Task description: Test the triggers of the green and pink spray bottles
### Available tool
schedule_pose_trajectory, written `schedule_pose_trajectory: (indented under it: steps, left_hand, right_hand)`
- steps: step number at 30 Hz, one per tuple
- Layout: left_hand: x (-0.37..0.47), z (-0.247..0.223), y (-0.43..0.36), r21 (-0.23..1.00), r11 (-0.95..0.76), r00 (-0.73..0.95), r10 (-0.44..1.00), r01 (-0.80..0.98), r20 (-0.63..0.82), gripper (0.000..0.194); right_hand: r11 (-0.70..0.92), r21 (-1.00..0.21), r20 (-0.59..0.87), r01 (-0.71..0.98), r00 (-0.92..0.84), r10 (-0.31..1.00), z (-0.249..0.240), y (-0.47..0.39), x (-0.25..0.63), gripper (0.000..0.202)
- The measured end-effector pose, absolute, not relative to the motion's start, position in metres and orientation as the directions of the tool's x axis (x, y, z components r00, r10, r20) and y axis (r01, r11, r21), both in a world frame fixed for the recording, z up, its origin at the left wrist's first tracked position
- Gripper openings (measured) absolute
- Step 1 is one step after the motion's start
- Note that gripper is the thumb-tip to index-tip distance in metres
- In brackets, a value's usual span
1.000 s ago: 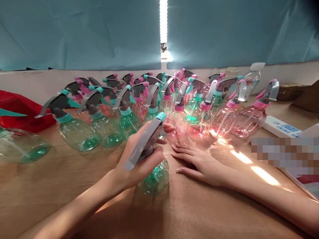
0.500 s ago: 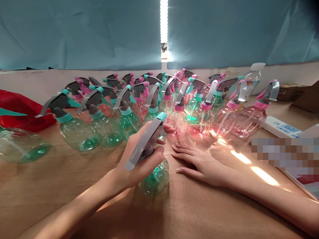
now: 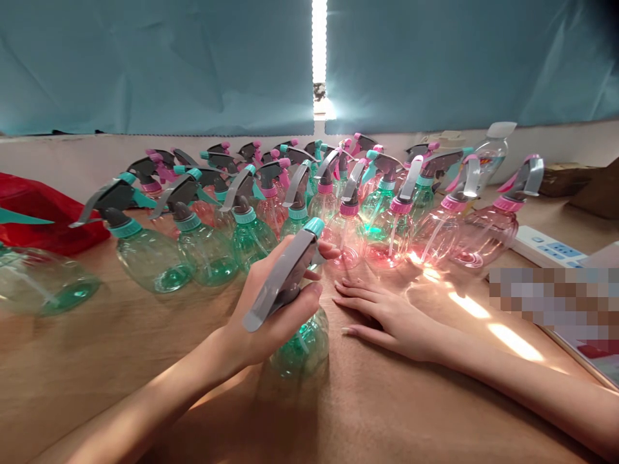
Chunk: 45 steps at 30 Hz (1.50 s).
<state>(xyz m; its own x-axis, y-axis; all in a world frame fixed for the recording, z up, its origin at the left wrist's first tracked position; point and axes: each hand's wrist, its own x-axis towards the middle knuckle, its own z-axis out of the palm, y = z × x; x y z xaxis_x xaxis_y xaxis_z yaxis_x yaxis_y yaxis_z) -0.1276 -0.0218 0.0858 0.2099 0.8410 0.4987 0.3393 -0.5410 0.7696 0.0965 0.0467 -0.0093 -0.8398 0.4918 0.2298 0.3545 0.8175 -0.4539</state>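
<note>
My left hand (image 3: 271, 303) is wrapped round the neck of a green spray bottle (image 3: 304, 348) with a grey and teal trigger head. The bottle stands on the wooden table (image 3: 387, 412), its nozzle pointing away from me; my fingers hide its collar. To the right, my right hand (image 3: 382, 316) lies palm down with fingers stretched out, apart from the bottle and holding nothing. Just beyond it stand pink spray bottles (image 3: 389, 241) with grey levers. Green spray bottles (image 3: 207, 254) with teal collars line up ahead and to the left.
A red plastic bag (image 3: 58, 225) lies at the left, behind another green bottle (image 3: 53, 283). At the right are a white power strip (image 3: 546, 245), a clear water bottle (image 3: 491, 158) and brown boxes (image 3: 597, 187). Blue-green curtains (image 3: 155, 64) hang at the back.
</note>
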Motion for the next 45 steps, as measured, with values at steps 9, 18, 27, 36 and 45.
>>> schedule_pose_trajectory:
  steps: [9,18,27,36,45]
  left_hand:
    - [-0.129,0.084,-0.022,0.767,-0.551,0.225,0.834,0.328,0.503,0.035]
    - [-0.128,0.084,-0.022,0.748,-0.562,0.21,0.827,0.352,0.522,0.027]
    - [-0.129,0.089,-0.03,0.81,-0.461,0.161,0.887,0.363,0.433,0.014]
    - [-0.129,0.093,-0.032,0.778,-0.466,0.142,0.881,0.422,0.451,0.012]
    - [-0.128,0.091,-0.021,0.8,-0.496,0.156,0.868,0.339,0.472,0.021]
  right_hand:
    - [0.815,-0.462,0.237,0.35,-0.837,0.493,-0.011,0.047,0.097,0.051]
    - [0.819,-0.45,0.219,0.357,-0.845,0.489,-0.01,0.047,0.097,0.053]
    - [0.814,-0.467,0.234,0.346,-0.839,0.491,-0.009,0.047,0.096,0.052]
    - [0.822,-0.434,0.21,0.368,-0.846,0.49,-0.008,0.046,0.096,0.052]
    - [0.829,-0.427,0.207,0.361,-0.854,0.478,-0.009,0.047,0.096,0.054]
